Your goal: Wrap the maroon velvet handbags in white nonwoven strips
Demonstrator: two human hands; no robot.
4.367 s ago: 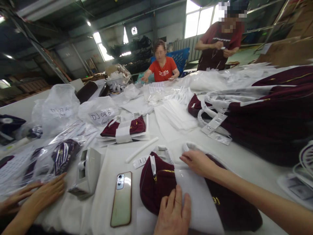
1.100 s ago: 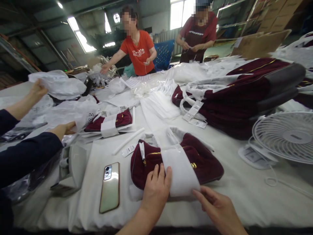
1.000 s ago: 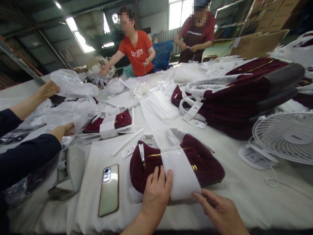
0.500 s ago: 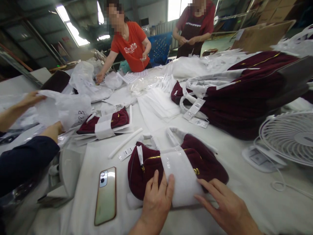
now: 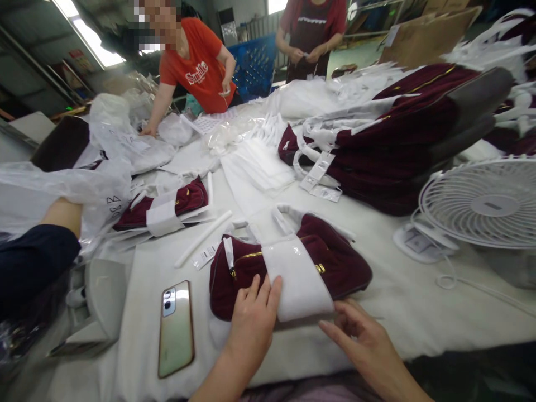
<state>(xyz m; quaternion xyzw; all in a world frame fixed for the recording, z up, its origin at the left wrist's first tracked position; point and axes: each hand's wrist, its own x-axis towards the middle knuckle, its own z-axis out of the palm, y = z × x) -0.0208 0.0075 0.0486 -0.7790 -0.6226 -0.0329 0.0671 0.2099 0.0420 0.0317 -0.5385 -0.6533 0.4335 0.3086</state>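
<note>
A maroon handbag [image 5: 339,257] with gold zips lies in front of me, a white foam band [image 5: 297,279] wrapped across its middle. My left hand [image 5: 255,312] rests flat on the bag's front at the band's left edge, fingers stretched. Just off the band's lower right corner is my right hand [image 5: 360,335], thumb and fingers apart, holding nothing that I can see. White-wrapped handles stick up behind the bag, and a white paper tag [image 5: 205,257] lies at its left.
A phone [image 5: 176,329] and a tape dispenser [image 5: 98,301] lie at left. Beyond them, a co-worker's sleeve [image 5: 39,273] reaches toward a plastic bag [image 5: 100,195] beside another banded handbag [image 5: 184,201]. At right stand a fan [image 5: 489,206] and piled maroon bags [image 5: 397,151]. Two people stand opposite.
My right hand has drawn slightly back from the foam band's right edge, while my left stays on the bag. The co-worker at left has pulled the plastic bag further left. The view has shifted.
</note>
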